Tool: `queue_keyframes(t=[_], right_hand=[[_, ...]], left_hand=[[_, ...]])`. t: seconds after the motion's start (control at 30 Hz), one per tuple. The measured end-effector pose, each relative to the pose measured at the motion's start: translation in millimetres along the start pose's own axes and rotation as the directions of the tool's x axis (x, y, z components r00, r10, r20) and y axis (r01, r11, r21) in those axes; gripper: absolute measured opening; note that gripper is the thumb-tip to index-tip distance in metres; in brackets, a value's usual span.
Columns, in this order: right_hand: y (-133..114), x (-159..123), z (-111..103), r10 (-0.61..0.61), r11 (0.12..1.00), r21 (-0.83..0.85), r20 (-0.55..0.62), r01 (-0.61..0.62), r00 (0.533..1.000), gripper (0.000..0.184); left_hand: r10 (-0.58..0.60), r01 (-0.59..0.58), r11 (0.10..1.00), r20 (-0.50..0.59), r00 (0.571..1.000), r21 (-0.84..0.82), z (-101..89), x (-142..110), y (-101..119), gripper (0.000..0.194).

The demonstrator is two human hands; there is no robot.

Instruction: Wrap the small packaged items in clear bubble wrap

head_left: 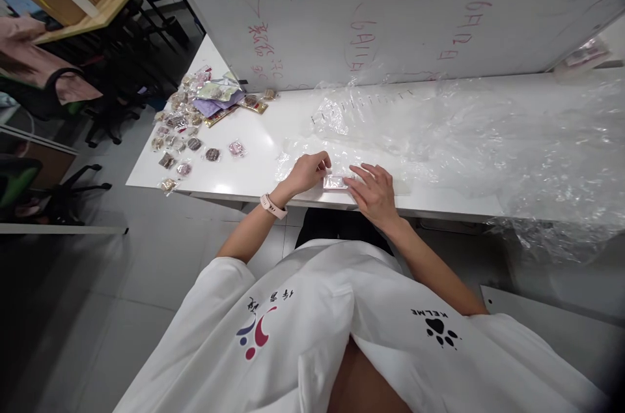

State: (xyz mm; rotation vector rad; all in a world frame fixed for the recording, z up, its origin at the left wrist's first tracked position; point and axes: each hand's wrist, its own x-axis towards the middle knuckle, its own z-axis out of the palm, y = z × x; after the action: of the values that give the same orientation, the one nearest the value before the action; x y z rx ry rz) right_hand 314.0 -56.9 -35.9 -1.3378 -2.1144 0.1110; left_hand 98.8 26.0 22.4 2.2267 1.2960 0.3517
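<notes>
A small clear flat packet (334, 183) with pinkish edges lies near the front edge of the white table, between my two hands. The fingers of my left hand (307, 173) are bent in and pinch at its left end; the fingertips are partly hidden. My right hand (375, 195) reaches over from the other side, fingers spread apart, with the thumb side touching the packet's right end. Clear plastic wrap (303, 151) lies on the table just beyond both hands.
Several small wrapped pieces (194, 143) are scattered over the table's left end, beside purple and green pouches (217, 97). Crumpled clear plastic sheeting (488, 139) covers the right side and hangs over the front edge. A whiteboard (400, 9) with red writing stands along the back.
</notes>
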Motion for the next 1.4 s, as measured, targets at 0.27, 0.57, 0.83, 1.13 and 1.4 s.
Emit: queue_keyframes(t=[0.27, 0.57, 0.83, 1.13, 1.4], right_hand=[[7, 2, 5, 0.018, 0.998, 0.054, 0.150, -0.026, 0.988, 0.038], [4, 11, 0, 0.002, 0.997, 0.081, 0.149, -0.014, 0.989, 0.042], [7, 20, -5, 0.096, 0.994, -0.073, 0.227, -0.082, 0.969, 0.048], [7, 50, -5, 0.284, 0.933, -0.312, 0.336, -0.179, 0.898, 0.045], [20, 50, -10, 0.463, 0.848, -0.442, 0.352, -0.291, 0.813, 0.073]], left_hand=[[0.228, -0.141, 0.913, -0.193, 0.954, 0.384, 27.0, -17, 12, 0.025], [0.290, -0.236, 0.948, -0.272, 0.918, 0.216, 57.4, -46, -2, 0.022], [0.195, -0.153, 0.943, -0.117, 0.974, 0.296, 37.3, -35, -2, 0.022], [-0.125, 0.091, 0.979, 0.183, 0.975, 0.184, -3.6, 15, -6, 0.043], [-0.222, 0.173, 0.915, 0.096, 0.970, 0.366, 8.0, -1, -7, 0.071]])
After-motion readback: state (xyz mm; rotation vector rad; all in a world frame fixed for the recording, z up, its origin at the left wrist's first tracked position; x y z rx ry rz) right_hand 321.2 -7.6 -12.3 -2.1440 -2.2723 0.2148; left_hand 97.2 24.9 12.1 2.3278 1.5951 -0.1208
